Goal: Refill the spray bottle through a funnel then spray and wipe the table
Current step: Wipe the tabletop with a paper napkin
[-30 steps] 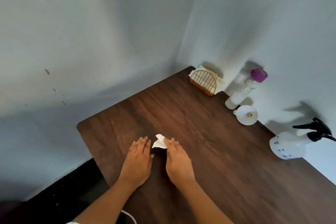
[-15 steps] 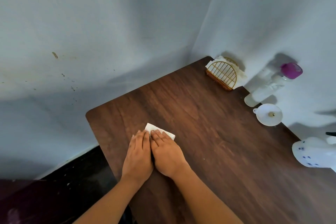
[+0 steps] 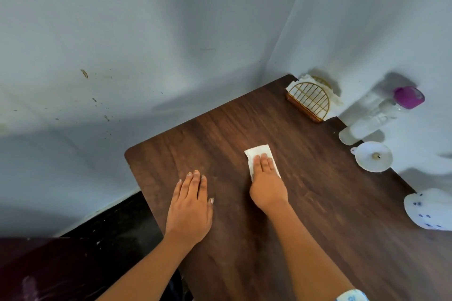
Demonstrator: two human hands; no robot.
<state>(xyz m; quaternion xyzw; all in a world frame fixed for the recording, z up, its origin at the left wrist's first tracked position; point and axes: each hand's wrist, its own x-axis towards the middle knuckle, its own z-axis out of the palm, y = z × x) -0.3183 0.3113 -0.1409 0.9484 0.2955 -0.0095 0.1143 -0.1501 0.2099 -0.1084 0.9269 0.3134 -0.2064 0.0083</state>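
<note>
Napkin (image 3: 258,151), likely limp and tearable, is pressed flat under straight fingers (image 3: 263,162) of the right hand (image 3: 267,186); left hand (image 3: 189,208) lies released.

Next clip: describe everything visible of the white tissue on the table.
The tissue is a small white sheet, paper by its look, seemingly folded to a rough rectangle and lying flat on the brown wooden table, near its middle. The right hand presses on it with straight fingers, covering its near part; the far end and one side strip show. Nothing else touches it.
</note>
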